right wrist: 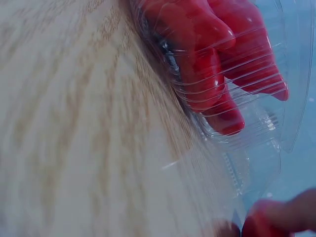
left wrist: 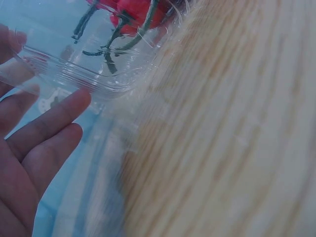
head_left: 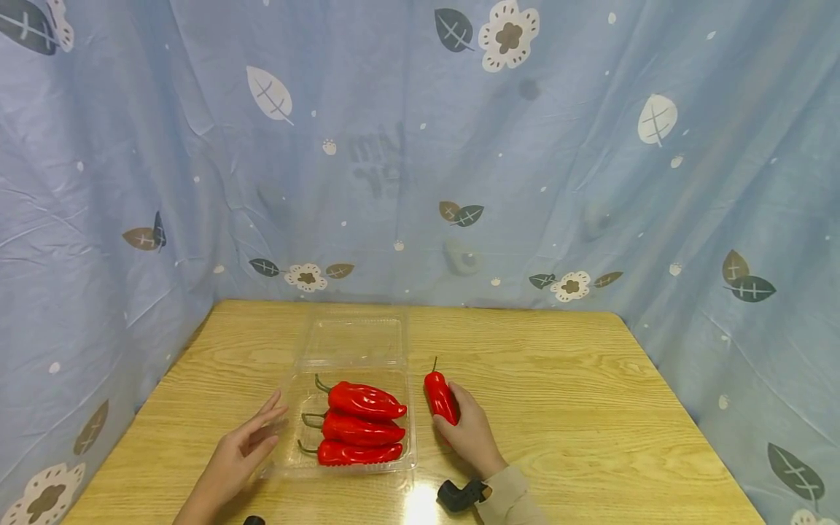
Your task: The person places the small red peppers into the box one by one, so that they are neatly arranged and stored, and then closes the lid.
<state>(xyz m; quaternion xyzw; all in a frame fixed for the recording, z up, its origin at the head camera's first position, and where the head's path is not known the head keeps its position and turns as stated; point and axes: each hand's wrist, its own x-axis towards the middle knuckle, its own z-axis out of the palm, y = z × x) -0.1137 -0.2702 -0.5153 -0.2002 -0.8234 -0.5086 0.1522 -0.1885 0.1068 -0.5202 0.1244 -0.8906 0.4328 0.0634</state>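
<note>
A clear plastic clamshell box [head_left: 412, 408] lies with its lid [head_left: 354, 341] folded back, away from me. Inside are red peppers with green stems: one at the back [head_left: 367, 399], one in the middle [head_left: 362, 429], one at the front [head_left: 357, 453]. My left hand [head_left: 238, 453] is at the box's left side, fingers loosely extended and holding nothing; whether they touch the wall I cannot tell. To the right of the box, my right hand [head_left: 474, 435] grips another red pepper [head_left: 438, 394] between thumb and fingers, its stem pointing away. The right wrist view shows only part of that pepper [right wrist: 259, 222].
The wooden table [head_left: 558, 408] carries the box and peppers. A blue patterned curtain [head_left: 407, 160] hangs behind the table and along both sides. A black strap device [head_left: 459, 496] sits on my right wrist.
</note>
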